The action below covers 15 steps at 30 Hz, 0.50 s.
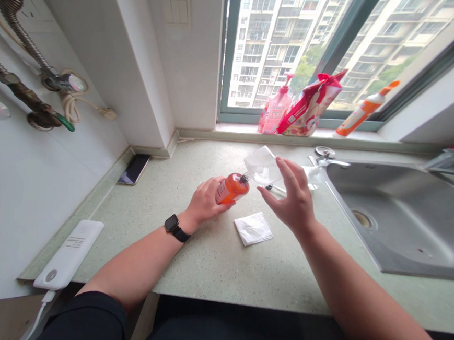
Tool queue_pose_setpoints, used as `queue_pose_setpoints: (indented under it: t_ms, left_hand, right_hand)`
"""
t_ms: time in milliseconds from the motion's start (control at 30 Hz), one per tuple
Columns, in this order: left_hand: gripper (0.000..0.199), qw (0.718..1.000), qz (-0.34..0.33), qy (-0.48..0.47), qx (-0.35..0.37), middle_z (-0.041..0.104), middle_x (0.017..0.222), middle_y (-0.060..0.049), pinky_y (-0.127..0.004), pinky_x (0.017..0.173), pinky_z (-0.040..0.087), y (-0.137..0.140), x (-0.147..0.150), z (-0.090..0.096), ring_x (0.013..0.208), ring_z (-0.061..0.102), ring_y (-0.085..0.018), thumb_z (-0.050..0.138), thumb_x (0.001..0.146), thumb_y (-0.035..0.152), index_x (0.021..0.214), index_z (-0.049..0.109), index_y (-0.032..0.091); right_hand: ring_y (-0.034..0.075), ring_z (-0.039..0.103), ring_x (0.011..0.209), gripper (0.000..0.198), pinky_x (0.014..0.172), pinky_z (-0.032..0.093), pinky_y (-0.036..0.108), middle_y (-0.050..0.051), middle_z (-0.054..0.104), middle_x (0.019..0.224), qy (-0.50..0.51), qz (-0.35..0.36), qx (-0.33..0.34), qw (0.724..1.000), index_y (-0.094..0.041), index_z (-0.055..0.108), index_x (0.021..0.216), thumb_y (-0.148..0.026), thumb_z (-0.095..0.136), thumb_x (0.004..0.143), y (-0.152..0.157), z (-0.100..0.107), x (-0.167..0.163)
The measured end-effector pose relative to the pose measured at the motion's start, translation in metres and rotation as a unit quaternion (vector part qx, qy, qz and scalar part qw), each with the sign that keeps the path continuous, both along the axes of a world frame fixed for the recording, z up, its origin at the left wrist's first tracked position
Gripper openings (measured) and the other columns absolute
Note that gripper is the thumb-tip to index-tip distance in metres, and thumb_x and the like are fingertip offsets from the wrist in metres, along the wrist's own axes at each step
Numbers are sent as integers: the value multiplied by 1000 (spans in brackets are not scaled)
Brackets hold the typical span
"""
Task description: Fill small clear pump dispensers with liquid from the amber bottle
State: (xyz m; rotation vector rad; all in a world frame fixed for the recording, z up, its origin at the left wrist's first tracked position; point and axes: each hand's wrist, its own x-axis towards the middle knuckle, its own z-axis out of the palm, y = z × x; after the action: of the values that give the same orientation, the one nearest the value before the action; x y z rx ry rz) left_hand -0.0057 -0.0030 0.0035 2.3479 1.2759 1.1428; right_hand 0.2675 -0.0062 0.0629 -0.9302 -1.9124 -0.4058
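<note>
My left hand (208, 199) is wrapped around a bottle of orange liquid (232, 189), tilted with its dark-collared neck up and to the right. In my right hand (293, 199), thumb and fingers grip a clear, square-sided container (262, 165). It is tilted, and its lower left end meets or nearly meets the orange bottle's neck; I cannot tell whether they touch. Behind my right thumb, a small black-ended piece (268, 187) lies on the counter, partly hidden. A folded white tissue (254, 229) rests on the counter below both hands.
The steel sink (415, 216) with its tap (335, 163) is at the right. A phone (134, 169) and a white power bank (69, 254) lie at the left. On the sill stand a pink pump bottle (274, 111), a red bag (310, 106) and an orange-white bottle (365, 110).
</note>
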Motion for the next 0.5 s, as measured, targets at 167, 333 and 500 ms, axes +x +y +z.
queue_pose_setpoints:
  t_ms: [167, 333, 500]
  left_hand:
    - [66, 1000, 6, -24, 3, 75, 134, -14, -50, 103, 62, -1, 0, 0, 120, 75, -33, 79, 96, 61, 144, 54, 24]
    - [72, 998, 17, -54, 11, 75, 132, -14, -50, 103, 63, -1, 0, 1, 116, 77, -31, 80, 93, 68, 143, 54, 24]
    - [75, 997, 36, -68, 20, 75, 131, -15, -50, 102, 64, 1, 0, 0, 116, 77, -31, 80, 90, 72, 142, 54, 24]
  right_hand:
    - [39, 68, 133, 98, 106, 65, 60, 13, 63, 150, -8, 0, -2, 1000, -39, 28, 176, -30, 80, 94, 4, 5, -3]
    - [40, 65, 137, 98, 113, 60, 63, 12, 61, 155, -13, 22, -16, 1000, -42, 27, 176, -28, 79, 94, 9, 16, -7]
    - [40, 63, 140, 98, 115, 58, 63, 13, 59, 156, -26, 27, -24, 999, -41, 23, 177, -30, 77, 96, 13, 26, -13]
